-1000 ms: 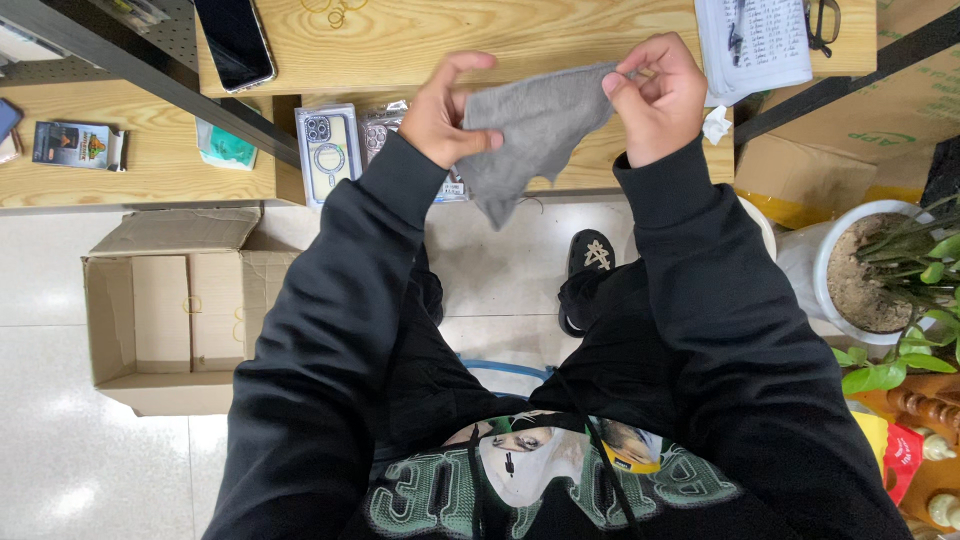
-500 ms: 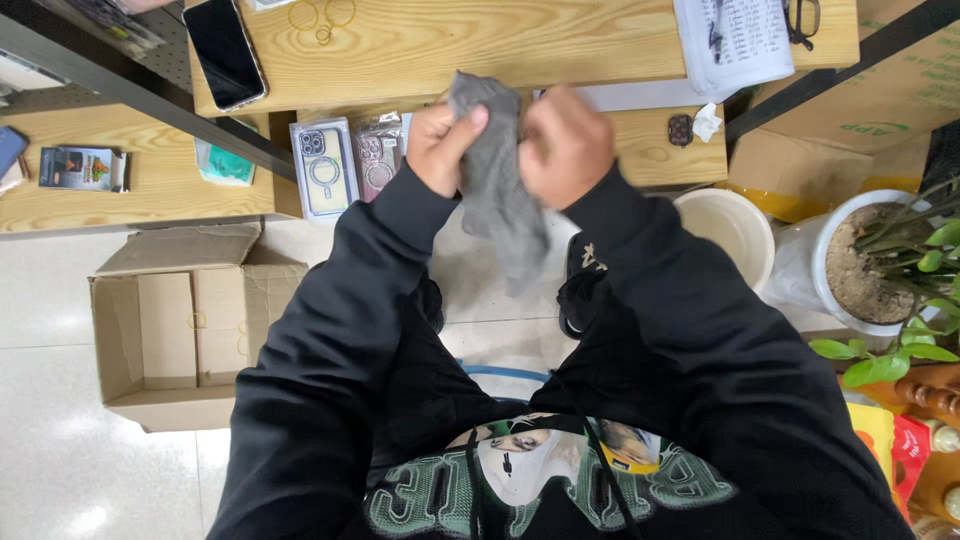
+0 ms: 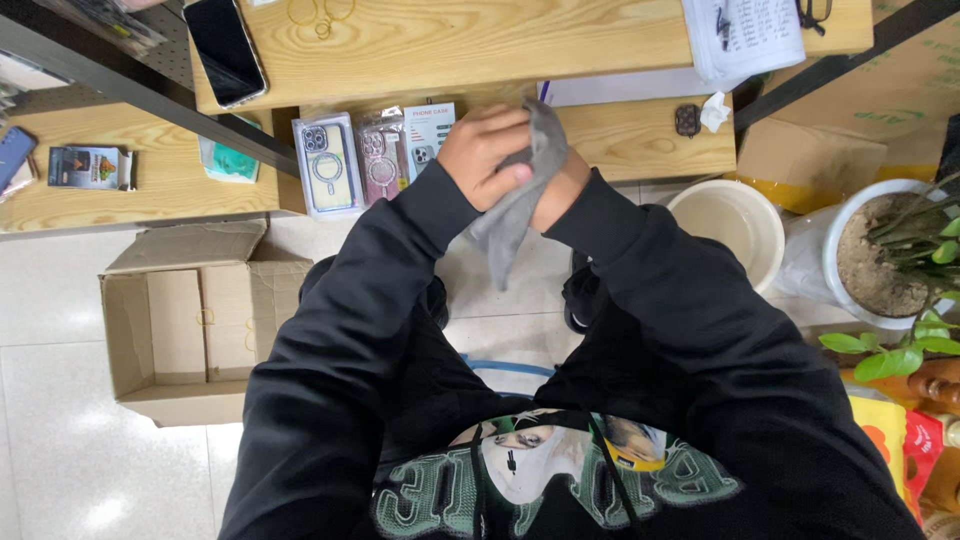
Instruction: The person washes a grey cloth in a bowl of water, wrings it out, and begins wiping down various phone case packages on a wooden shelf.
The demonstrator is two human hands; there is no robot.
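Left hand (image 3: 483,155): fingers curled and clamped on the grey cloth (image 3: 515,200), pressing it against the right hand, above the person's lap and in front of the lower shelf.
Right hand (image 3: 560,190): mostly hidden behind the cloth; only its heel and wrist show. It touches the cloth, but whether its fingers close on it cannot be told.
Grey cloth: bunched between the two hands, its upper edge wrapped over the right hand, its free end hanging to a point below the wrists.
Wooden desk (image 3: 520,45): light wood top along the upper edge, with a lower shelf under it behind the hands.
Cardboard box (image 3: 160,320): open, flaps spread, on the tiled floor at the left.
Plant pot (image 3: 870,260): white, filled with soil, green leaves on its right side, at the far right.
White bucket (image 3: 735,220): on the floor between the right arm and the pot.
Paper pad (image 3: 745,35): on the desk top at the right, written on.
Phone (image 3: 225,50): dark screen up, on the desk's left end.
Phone cases (image 3: 375,155): three packaged ones standing on the lower shelf, just left of the left hand.
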